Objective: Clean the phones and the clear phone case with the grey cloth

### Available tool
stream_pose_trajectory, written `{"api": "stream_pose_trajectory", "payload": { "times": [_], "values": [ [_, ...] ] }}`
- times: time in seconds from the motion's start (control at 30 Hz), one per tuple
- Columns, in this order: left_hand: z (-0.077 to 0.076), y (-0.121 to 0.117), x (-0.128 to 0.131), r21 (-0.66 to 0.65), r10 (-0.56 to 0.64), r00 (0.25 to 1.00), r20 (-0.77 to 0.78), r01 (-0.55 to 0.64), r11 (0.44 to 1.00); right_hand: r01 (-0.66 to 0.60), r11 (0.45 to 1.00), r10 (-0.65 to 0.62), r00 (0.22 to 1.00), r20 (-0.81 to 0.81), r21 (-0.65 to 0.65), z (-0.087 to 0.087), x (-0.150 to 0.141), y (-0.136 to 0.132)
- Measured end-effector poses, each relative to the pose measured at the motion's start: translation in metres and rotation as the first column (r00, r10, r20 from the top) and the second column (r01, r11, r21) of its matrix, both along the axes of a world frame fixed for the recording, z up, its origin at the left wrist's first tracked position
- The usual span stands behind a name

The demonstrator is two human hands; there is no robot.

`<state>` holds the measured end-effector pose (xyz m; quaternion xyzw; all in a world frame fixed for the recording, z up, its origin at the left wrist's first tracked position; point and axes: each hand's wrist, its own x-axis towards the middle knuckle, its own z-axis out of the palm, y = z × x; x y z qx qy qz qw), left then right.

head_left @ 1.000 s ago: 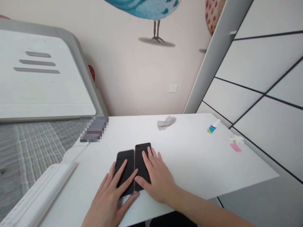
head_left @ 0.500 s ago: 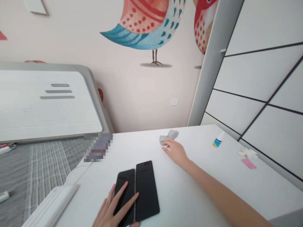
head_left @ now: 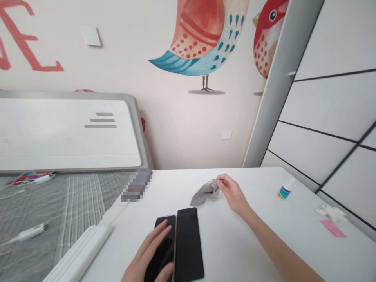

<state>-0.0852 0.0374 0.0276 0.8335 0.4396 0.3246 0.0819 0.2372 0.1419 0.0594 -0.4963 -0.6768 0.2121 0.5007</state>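
Observation:
Two black phones (head_left: 190, 246) lie side by side on the white table (head_left: 235, 235), long edges together. Over the left phone (head_left: 164, 254) rests my left hand (head_left: 149, 248), its fingers stretched out and apart; whether it bears on the glass I cannot tell. My right hand (head_left: 233, 194) pinches one end of a thin grey cloth (head_left: 205, 192) between thumb and fingers. The cloth hangs to the left of that hand, beyond the phones, with its lower tip at or near the tabletop.
A small spray bottle (head_left: 284, 190), a crumpled white wipe (head_left: 331, 213) and a pink slip (head_left: 333, 228) are on the right. At left lie a blurred-out object (head_left: 136, 186) and a white power strip (head_left: 82, 252). A grey bed (head_left: 32, 219) adjoins the table.
My right hand has closed on the grey cloth and pulled it up and nearer the phones. My left hand has shifted leftward on its phone. The camera view has turned a little left.

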Motion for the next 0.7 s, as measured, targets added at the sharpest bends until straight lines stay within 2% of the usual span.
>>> {"api": "stream_pose_trajectory", "payload": {
  "times": [0.13, 0.2, 0.27, 0.37, 0.43, 0.47, 0.6, 0.7],
  "values": [
    [0.061, -0.001, 0.048, -0.079, 0.019, 0.995, 0.102, -0.011, 0.997, -0.113, 0.993, 0.11, 0.987, -0.118, -0.022, 0.045, -0.017, -0.052],
    [0.081, 0.003, 0.067, -0.104, 0.027, 0.992, 0.126, -0.014, 0.994, -0.163, 0.986, 0.153, 0.974, -0.164, -0.045, 0.062, -0.022, -0.076],
    [0.095, 0.006, 0.077, -0.17, 0.01, 0.99, 0.142, 0.014, 0.985, -0.2, 0.977, 0.177, 0.955, -0.24, -0.079, 0.075, -0.02, -0.095],
    [0.102, 0.008, 0.078, -0.393, -0.159, 0.981, 0.108, 0.189, 0.9, -0.238, 0.959, 0.18, 0.931, -0.317, -0.155, 0.083, -0.005, -0.115],
    [0.1, 0.006, 0.075, -0.451, -0.226, 0.965, 0.134, 0.262, 0.853, -0.229, 0.953, 0.165, 0.943, -0.289, -0.201, 0.08, 0.008, -0.123],
    [0.097, 0.005, 0.073, -0.448, -0.238, 0.96, 0.149, 0.28, 0.849, -0.211, 0.954, 0.15, 0.951, -0.27, -0.213, 0.076, 0.014, -0.125],
    [0.092, 0.011, 0.077, -0.351, -0.237, 0.959, 0.157, 0.279, 0.894, -0.089, 0.982, 0.045, 0.965, -0.257, -0.164, 0.059, 0.03, -0.116],
    [0.105, 0.03, 0.088, -0.227, -0.205, 0.963, 0.173, 0.241, 0.944, 0.023, 0.997, -0.042, 0.964, -0.262, -0.074, 0.06, 0.04, -0.094]
  ]
}}
